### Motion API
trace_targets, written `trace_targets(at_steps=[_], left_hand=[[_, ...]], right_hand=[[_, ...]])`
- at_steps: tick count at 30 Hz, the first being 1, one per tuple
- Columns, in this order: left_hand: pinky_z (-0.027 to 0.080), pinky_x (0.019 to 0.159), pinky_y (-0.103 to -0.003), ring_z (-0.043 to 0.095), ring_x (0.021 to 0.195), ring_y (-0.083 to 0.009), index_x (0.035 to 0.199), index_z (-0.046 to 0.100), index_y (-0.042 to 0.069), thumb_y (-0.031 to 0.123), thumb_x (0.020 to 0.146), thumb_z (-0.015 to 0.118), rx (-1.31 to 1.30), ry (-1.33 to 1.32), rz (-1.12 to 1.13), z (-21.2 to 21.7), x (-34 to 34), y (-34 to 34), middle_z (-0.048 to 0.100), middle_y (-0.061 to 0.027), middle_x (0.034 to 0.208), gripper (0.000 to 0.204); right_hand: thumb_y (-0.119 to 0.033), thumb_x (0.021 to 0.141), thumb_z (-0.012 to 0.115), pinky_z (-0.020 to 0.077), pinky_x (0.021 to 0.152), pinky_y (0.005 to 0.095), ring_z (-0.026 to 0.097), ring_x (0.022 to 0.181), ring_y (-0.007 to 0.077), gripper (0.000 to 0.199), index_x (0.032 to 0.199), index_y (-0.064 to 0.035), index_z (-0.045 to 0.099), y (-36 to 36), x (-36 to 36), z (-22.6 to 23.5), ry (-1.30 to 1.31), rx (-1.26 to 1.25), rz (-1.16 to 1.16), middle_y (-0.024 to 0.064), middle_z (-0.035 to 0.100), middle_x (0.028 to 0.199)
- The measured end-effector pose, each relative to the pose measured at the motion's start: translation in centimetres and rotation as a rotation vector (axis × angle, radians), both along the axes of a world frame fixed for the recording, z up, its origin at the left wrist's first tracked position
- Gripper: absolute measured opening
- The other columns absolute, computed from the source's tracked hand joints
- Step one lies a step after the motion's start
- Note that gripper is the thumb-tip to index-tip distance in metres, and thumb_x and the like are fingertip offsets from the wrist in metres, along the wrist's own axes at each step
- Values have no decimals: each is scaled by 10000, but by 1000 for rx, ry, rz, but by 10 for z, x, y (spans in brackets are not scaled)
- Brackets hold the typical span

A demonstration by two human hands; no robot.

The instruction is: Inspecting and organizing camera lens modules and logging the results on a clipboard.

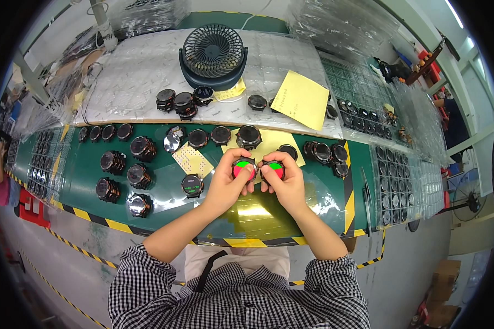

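My left hand (229, 178) is closed round a round black smartwatch case (243, 166) whose screen glows green and pink, the thumb lying across the screen. My right hand (286, 183) grips a second watch case (275, 165) with the same two colours lit, its thumb also on the screen. The two watches are held side by side above the table. Just left of my left hand lies another watch (192, 186) with green text on its dark screen. Behind my hands a watch (249, 136) rests on a yellow sheet (266, 141).
Stacked watch cases (113, 162) stand at the left on the green mat (77, 181). A black desk fan (213, 55) and a yellow note (299, 98) are at the back. A clear tray (392, 186) of watches and tweezers (366, 200) lie to the right. Striped tape (247, 242) marks the front edge.
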State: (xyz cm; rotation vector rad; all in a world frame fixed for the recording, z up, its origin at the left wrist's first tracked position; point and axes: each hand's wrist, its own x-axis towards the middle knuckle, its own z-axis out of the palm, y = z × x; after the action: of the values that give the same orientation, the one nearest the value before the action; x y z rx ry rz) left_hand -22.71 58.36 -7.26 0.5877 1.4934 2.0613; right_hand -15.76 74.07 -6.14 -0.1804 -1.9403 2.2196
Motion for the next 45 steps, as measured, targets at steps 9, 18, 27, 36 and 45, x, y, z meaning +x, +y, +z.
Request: trace_targets(at_steps=[9, 18, 27, 36, 45], left_hand=[[512, 672, -302, 588, 812, -171, 1336, 347, 54, 17, 957, 407, 180, -95, 7, 1, -2, -1, 513, -120, 1112, 386], [474, 604, -238, 565, 751, -104, 1278, 368, 50, -29, 932, 507, 102, 23, 53, -8, 0, 4, 501, -98, 1119, 382], [466, 589, -260, 583, 724, -149, 1259, 391, 52, 135, 981, 437, 120, -102, 24, -1, -1, -2, 563, -103, 976, 294], [499, 697, -328, 610, 831, -222, 1341, 352, 70, 149, 938, 327, 272, -186, -3, -5, -7, -1, 573, -166, 1126, 412], [508, 700, -311, 602, 847, -188, 1385, 307, 74, -36, 893, 414, 193, -64, 28, -6, -6, -1, 555, -153, 1174, 516]], right_hand=[[-42, 967, 423, 477, 615, 237, 587, 760, 124, 303, 1266, -28, 463, 3, -2, -1, 78, -117, 33, 102, 598, 1141], [0, 936, 536, 477, 629, 218, 567, 748, 75, 301, 1229, -27, 473, -4, 2, -2, 85, 36, 32, 67, 595, 1124], [-111, 969, 556, 397, 504, 184, 563, 623, 67, 185, 1141, -51, 525, -1, 0, 2, 25, -66, 3, 37, 639, 960], [-2, 856, 357, 515, 684, 293, 617, 839, 183, 476, 1322, -30, 449, 9, -2, 0, 82, -216, 70, 139, 567, 1225], [53, 862, 428, 512, 662, 281, 610, 851, 181, 501, 1356, -25, 392, 3, -5, -3, 140, -42, 14, 154, 533, 1262]])
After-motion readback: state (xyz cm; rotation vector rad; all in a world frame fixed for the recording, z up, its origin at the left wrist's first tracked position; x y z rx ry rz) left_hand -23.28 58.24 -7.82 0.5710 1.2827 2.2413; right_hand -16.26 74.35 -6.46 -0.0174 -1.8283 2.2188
